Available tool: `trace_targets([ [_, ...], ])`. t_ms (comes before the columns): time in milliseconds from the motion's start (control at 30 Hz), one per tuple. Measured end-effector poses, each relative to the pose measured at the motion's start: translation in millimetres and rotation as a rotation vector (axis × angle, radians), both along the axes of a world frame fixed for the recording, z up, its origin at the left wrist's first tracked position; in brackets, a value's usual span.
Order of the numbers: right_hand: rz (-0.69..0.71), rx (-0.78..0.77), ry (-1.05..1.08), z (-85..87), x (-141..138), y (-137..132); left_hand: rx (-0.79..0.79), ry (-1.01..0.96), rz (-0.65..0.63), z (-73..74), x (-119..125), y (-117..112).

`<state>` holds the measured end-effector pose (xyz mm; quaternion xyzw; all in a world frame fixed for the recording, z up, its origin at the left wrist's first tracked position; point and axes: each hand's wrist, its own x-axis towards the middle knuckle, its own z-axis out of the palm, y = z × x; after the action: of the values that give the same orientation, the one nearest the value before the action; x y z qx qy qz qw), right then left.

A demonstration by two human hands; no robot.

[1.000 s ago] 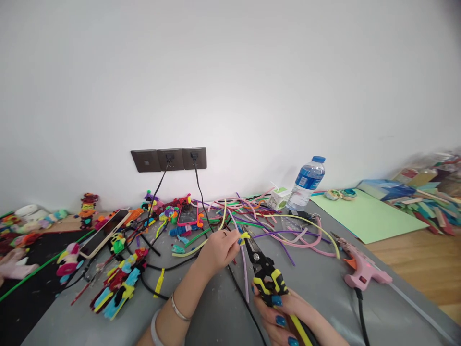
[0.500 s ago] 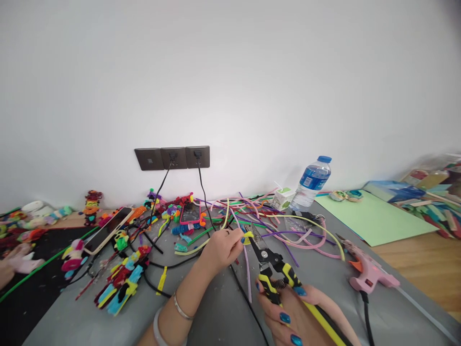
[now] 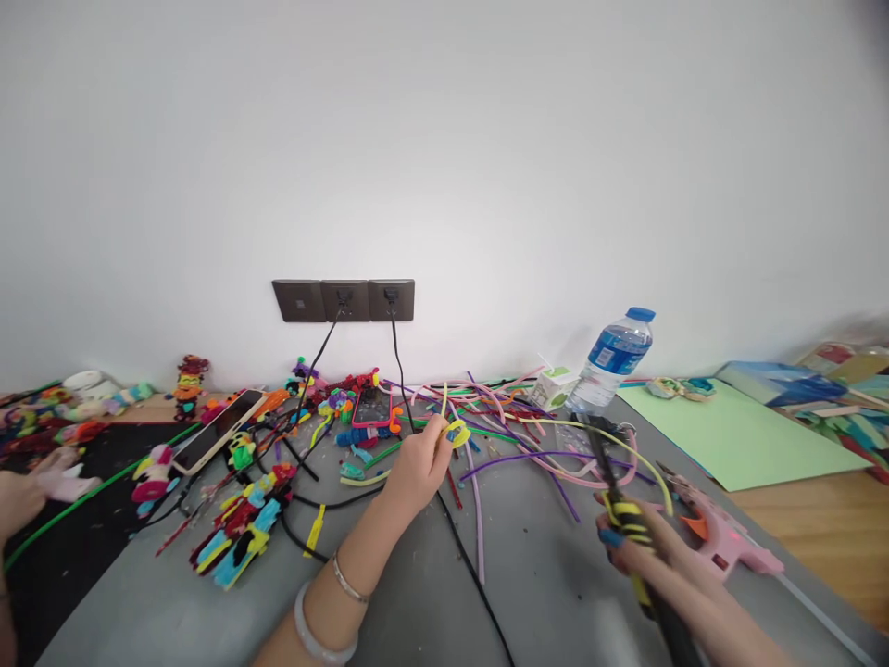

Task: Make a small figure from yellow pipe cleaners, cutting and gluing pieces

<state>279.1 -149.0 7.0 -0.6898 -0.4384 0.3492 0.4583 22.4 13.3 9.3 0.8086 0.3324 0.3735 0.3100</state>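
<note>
My left hand (image 3: 415,463) is closed, pinching a small yellow pipe-cleaner loop (image 3: 457,433) just above the grey mat (image 3: 528,565). My right hand (image 3: 649,547) grips the yellow-and-black pliers (image 3: 618,500) by their handles; the jaws point away from me toward the pile of coloured pipe cleaners (image 3: 528,426). The pliers sit well to the right of the loop, apart from it. A black cable (image 3: 472,574) runs across the mat between my arms.
A pink glue gun (image 3: 722,542) lies just right of my right hand. A water bottle (image 3: 615,359) and small carton (image 3: 554,385) stand by the wall. A phone (image 3: 219,428), finished pipe-cleaner figures (image 3: 240,528), green paper (image 3: 743,421) and another person's hand (image 3: 18,500) surround the mat.
My right hand swung the pliers away from the yellow loop to the right, toward the glue gun. My left hand lifted the loop slightly and kept its pinch.
</note>
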Motion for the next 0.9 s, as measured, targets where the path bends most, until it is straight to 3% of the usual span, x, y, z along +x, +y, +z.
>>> trace_targets([
  [67, -0.015, -0.048, -0.298, -14.7, -2, 0, -0.112, -0.056, 0.019, -2.5, 4, -1],
  [167, -0.007, 0.008, -0.623, -35.6, -11, 6, -0.328, -0.219, 0.003, -7.1, 9, 1],
  [233, -0.072, 0.043, -0.815, -47.0, -16, 14, -0.499, -0.344, -0.039, -9.1, 13, 3],
  [333, -0.121, 0.085, -0.981, -58.6, -18, 28, -0.657, -0.440, -0.100, -8.3, 15, 5],
  [433, -0.126, 0.110, -1.012, -60.9, -21, 39, -0.733, -0.439, -0.137, -4.4, 16, 4],
  [600, -0.114, 0.230, -0.798, -36.3, -41, 48, -0.767, -0.350, -0.203, -2.9, 16, -1],
  [667, 0.016, 0.289, -0.535, -20.2, -53, 53, -0.741, -0.261, -0.250, -4.4, 16, -3],
  [767, 0.190, 0.250, -0.101, -1.0, -68, 67, -0.624, -0.118, -0.341, -4.9, 16, -5],
  [900, 0.257, 0.254, 0.174, 6.2, -75, 91, -0.463, 0.015, -0.395, -1.0, 14, -5],
])
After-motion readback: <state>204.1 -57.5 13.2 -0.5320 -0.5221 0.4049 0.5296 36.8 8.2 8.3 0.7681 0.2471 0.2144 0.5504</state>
